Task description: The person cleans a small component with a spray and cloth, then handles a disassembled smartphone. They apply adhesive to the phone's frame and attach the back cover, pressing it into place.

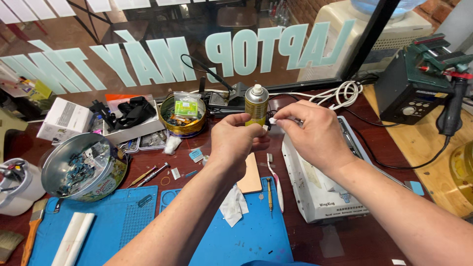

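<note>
Two bare hands meet in the middle of the view above a cluttered dark red workbench (315, 244). Nearest the viewer, a blue work mat (246, 236) covers the bench front, with a crumpled white tissue (233, 206) lying on it, a thin screwdriver (269, 193) just to its right, and a brush with an orange handle (32, 227) off the mat's left edge. To the right of the mat sits a flat white machine (315, 192), under the right forearm. Above these, the left hand (235, 143) is loosely curled, thumb and forefinger pinched narrow toward the right hand; what it grips cannot be made out. The right hand (315, 133) has its fingertips closed on a small white scrap (272, 120), held in the air between the two hands and just in front of a gold spray can (256, 103) with a white nozzle, which stands upright on the bench. On the left, a round metal tin (79, 167) holds small electronic parts. Farther back stands a smaller gold tin (183, 116) with a green packet inside, beside a white cardboard box (64, 118). At the far right, a dark soldering station (411, 93) rests on a pale wooden board, with coiled white cable (342, 93) near it. Behind everything runs a glass window with large pale lettering.
</note>
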